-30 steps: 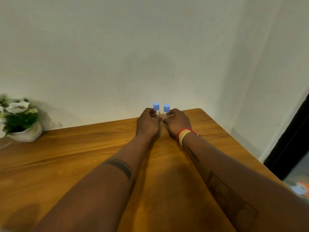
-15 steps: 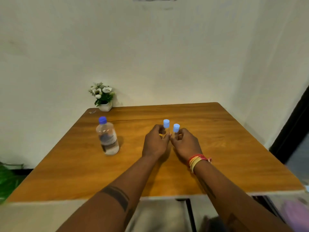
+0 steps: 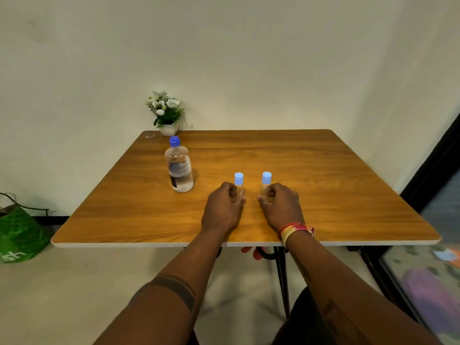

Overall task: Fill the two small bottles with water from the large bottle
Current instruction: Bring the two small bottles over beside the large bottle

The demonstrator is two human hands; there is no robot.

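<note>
Fingers (image 3: 235,195) of each hand curled round one small capped bottle (image 3: 239,184), upright

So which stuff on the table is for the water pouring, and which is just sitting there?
For the job:
- large bottle, capped, standing
- left small bottle, gripped by the left hand
- right small bottle, gripped by the right hand

Just sitting there:
- flower pot at the table's far corner
- green bag on the floor

Views: one, head-worn, wide-angle.
Position: standing back from the near edge of the wooden table (image 3: 323,185).
Facing: forward and down, toward the wall.
Frame: tabletop mid-frame, forearms entering from the bottom, floor lower left.
</note>
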